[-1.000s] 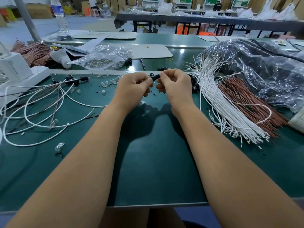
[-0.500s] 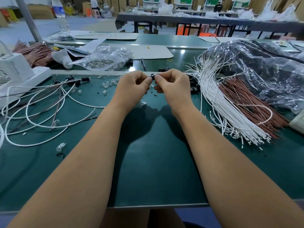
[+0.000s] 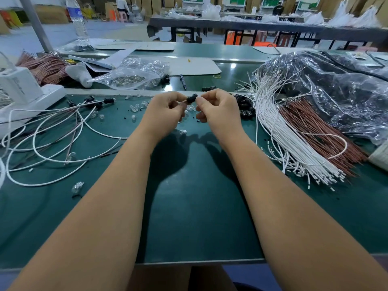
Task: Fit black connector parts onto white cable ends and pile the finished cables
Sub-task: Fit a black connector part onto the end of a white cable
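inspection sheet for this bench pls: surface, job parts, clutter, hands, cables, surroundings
Surface: dark green bench mat, small black bits scattered.
Job's things: small black connector part held between both hands; heap of black connector parts beside the right hand.
Clutter: clear plastic bag of metal parts, black pen, clear plastic caps.
Hands: left hand and right hand each pinch the part.
Cables: straight white cable bundle right; looped white cables left.
Surroundings: long dark tables behind.
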Tool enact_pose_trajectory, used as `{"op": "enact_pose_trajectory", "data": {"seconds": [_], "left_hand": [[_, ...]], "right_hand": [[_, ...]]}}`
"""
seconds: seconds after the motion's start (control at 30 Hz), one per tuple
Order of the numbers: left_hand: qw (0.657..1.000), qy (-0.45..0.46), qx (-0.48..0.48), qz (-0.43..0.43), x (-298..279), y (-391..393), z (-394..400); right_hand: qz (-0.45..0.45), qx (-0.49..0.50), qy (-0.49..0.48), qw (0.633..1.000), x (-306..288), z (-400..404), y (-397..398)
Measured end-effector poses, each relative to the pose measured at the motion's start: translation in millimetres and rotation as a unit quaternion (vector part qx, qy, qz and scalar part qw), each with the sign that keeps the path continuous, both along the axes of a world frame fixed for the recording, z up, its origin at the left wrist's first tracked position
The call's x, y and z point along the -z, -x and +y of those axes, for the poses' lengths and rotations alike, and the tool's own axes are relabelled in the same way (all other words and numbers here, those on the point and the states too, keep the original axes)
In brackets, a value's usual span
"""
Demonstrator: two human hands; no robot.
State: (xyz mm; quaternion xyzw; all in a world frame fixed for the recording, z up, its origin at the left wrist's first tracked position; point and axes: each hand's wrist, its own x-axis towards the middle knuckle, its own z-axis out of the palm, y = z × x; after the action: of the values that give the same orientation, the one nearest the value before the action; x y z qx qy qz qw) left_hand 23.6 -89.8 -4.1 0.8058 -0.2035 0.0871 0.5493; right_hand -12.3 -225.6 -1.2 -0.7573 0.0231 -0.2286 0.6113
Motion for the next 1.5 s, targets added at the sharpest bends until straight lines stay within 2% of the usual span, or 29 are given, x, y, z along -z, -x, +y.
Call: {"op": "enact_pose_trajectory", "data": {"seconds": [0.13,0.27,0.4,0.73,0.87,1.0,1.5], "left_hand": [[0.997,0.012,-0.076,-0.007,4,-6,3],[0.995,0.016,-0.095,0.01,5,-9,5],[0.996,0.012,-0.089,0.013,6,-8,3],[0.999,-0.02,-0.044,0.009,6,-1,1],[0.999,-0.041,-0.027,0.007,6,1,0],[0.997,-0.077,-0.008,0.007,7,2,0],[0.997,-0.069,0.014,0.014,4,8,0]], "right_hand": [[0.062,-0.047,0.183,0.98,3,1,-1],[0.091,-0.158,0.336,0.924,3,4,4],[0.056,-0.133,0.361,0.921,6,2,1],[0.028,-0.017,0.254,0.967,14,-5,-8],[0.041,0.001,0.088,0.995,11,-14,-11],[0.065,-0.033,-0.052,0.996,7,-17,-9],[0.07,-0.047,-0.092,0.992,5,-20,-8]]}}
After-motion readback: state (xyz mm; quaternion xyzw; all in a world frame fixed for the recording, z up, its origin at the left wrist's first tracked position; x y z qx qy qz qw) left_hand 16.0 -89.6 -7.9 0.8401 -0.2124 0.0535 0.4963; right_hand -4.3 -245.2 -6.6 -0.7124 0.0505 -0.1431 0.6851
